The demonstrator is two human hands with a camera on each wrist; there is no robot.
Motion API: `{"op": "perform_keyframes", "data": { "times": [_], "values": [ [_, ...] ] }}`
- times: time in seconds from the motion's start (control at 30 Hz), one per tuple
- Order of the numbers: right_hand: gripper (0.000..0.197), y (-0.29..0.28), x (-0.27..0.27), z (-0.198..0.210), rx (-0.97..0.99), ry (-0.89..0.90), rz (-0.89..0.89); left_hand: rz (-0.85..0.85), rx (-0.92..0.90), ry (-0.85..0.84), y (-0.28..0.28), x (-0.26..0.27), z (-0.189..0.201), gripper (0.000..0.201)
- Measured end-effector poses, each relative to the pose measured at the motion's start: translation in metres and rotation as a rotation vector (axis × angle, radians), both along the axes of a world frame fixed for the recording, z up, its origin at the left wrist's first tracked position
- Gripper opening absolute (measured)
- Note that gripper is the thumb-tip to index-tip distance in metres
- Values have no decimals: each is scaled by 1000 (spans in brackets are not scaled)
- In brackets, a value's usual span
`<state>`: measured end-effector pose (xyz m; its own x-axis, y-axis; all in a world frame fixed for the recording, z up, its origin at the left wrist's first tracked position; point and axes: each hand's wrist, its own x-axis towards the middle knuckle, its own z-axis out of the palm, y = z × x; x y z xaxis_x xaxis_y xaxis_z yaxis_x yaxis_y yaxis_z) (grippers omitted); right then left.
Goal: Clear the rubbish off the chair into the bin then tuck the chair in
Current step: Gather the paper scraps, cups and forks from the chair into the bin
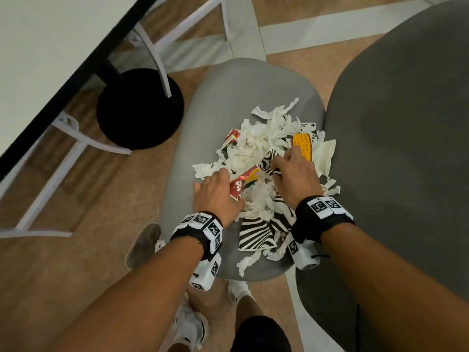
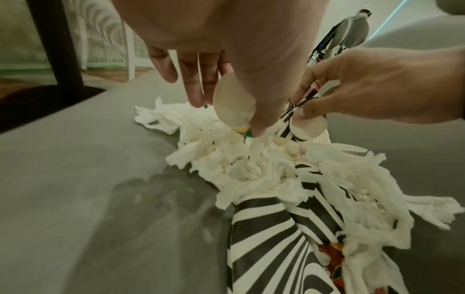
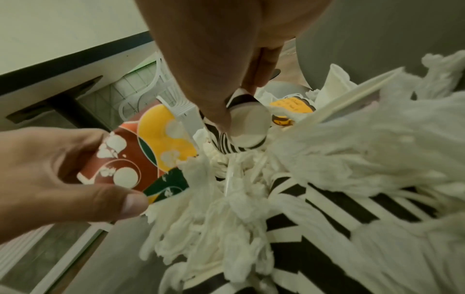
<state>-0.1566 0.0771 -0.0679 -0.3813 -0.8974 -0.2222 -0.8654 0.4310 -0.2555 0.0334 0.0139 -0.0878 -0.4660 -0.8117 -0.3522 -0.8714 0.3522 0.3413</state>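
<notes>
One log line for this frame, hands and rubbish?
left hand: grips red floral cup | right hand: pinches striped cup | rubbish on chair seat

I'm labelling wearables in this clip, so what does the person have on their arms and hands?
Both forearms are bare, with no sleeves or gloves. The left hand and right hand each sit ahead of a black wrist strap carrying white blocks printed with black square tag markers. A thin black cord hangs from the right unit.
</notes>
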Motion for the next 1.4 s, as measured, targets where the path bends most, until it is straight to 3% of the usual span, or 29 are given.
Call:
{"op": "perform_keyframes", "data": {
  "times": [0.13, 0.3, 0.6, 0.83, 0.97, 1.07, 1.17, 1.27, 1.4],
  "values": [
    [24, 2, 15, 16, -106, -22, -29, -1, -44, 13, -2, 16, 9, 50],
    [24, 4, 56, 26, -169, -227, -37, 133, 13, 100, 8, 62, 12, 45],
    [60, 8, 197, 15, -225, -474, 59, 482, 170, 106, 28, 225, -9, 46],
    [56, 6, 307, -1, -164, -558, 177, 642, 285, 1, 51, 334, -35, 50],
    [49, 7, 347, -28, 174, -345, 254, 686, 277, -25, 54, 357, -41, 48],
    [45, 7, 356, -36, 319, -321, 228, 723, 275, -73, 53, 367, -44, 50],
    [44, 4, 354, -37, 340, -347, 232, 685, 293, -149, 54, 370, -48, 55],
    [40, -3, 344, -33, 313, -343, 295, 623, 401, -111, 55, 366, -55, 58],
    [25, -20, 320, -28, 241, -371, 269, 533, 434, -173, 47, 352, -52, 32]
  ]
}}
